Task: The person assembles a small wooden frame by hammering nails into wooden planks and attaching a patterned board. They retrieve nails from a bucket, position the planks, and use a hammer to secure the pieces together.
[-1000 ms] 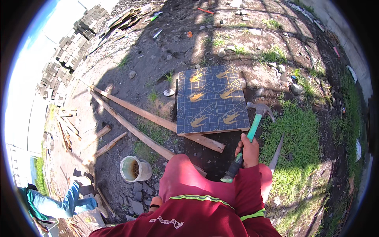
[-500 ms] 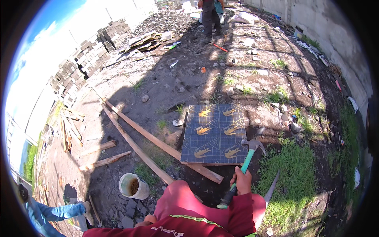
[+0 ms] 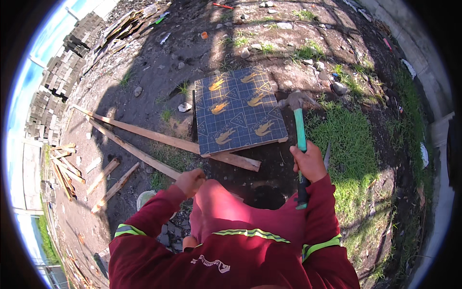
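My right hand (image 3: 309, 162) grips the green handle of a claw hammer (image 3: 299, 126), whose steel head points away from me, just right of a dark blue patterned board (image 3: 237, 113). The board lies flat on the dirt, its near edge resting on a long wooden plank (image 3: 163, 139). My left hand (image 3: 190, 181) is closed in a fist on my raised knee, in red trousers; nothing shows in it. Both sleeves are dark red with yellow reflective bands.
A second plank (image 3: 132, 151) lies beside the first, with short wood offcuts (image 3: 103, 183) to the left. A white bucket (image 3: 144, 198) peeks out behind my left arm. Stacked grey blocks (image 3: 60, 77) stand far left. Grass (image 3: 353, 144) and stones lie right, by a concrete kerb (image 3: 423, 53).
The view has swung nearer to the board. My left arm has come into view with its fist on my knee. The hammer stays in my right hand, head still near the board's right edge.
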`<state>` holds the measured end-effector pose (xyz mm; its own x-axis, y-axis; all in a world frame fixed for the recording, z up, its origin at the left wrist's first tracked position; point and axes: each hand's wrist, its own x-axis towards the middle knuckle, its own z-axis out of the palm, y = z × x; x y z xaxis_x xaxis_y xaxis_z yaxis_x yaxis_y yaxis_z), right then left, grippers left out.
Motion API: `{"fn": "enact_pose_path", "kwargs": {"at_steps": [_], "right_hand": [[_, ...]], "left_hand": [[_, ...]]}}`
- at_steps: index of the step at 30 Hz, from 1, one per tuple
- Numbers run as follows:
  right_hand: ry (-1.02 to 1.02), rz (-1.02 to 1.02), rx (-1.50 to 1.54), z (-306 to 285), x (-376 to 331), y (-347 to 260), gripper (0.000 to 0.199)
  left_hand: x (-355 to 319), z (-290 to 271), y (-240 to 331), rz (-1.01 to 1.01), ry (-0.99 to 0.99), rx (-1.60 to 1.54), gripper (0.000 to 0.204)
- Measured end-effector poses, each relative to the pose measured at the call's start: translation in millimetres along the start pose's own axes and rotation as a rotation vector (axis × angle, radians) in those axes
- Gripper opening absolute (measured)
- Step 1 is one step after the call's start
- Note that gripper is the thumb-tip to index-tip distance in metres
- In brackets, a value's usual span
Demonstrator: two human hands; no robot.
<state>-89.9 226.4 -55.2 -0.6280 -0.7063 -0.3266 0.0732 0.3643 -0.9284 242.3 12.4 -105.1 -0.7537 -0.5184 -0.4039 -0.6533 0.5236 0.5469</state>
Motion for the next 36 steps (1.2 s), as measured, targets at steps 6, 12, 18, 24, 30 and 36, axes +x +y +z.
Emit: {"fn": "enact_pose_path", "kwargs": {"at_steps": [6, 12, 18, 24, 30, 36], "right_hand": [[0.112, -0.535, -0.488, -90, 22, -7, 0.019], [0.149, -0.122, -0.531, -68, -2, 109, 0.025], [0.041, -0.073, -0.427, -35, -8, 190, 0.025], [0.045, -0.117, -0.335, -16, 18, 195, 0.025], [-0.011, -0.076, -0.436, 1, 54, 179, 0.028], [-0.073, 0.03, -0.518, 6, 60, 184, 0.029]], "left_hand": [[226, 81, 57, 0.149, 0.333, -0.374, 0.018], [282, 149, 84, 0.147, 0.252, -0.161, 0.018], [294, 186, 66, 0.209, 0.476, -0.106, 0.018], [296, 199, 61, 0.214, 0.559, -0.074, 0.017], [293, 204, 60, 0.18, 0.55, -0.05, 0.015], [291, 205, 57, 0.22, 0.575, -0.024, 0.015]]}}
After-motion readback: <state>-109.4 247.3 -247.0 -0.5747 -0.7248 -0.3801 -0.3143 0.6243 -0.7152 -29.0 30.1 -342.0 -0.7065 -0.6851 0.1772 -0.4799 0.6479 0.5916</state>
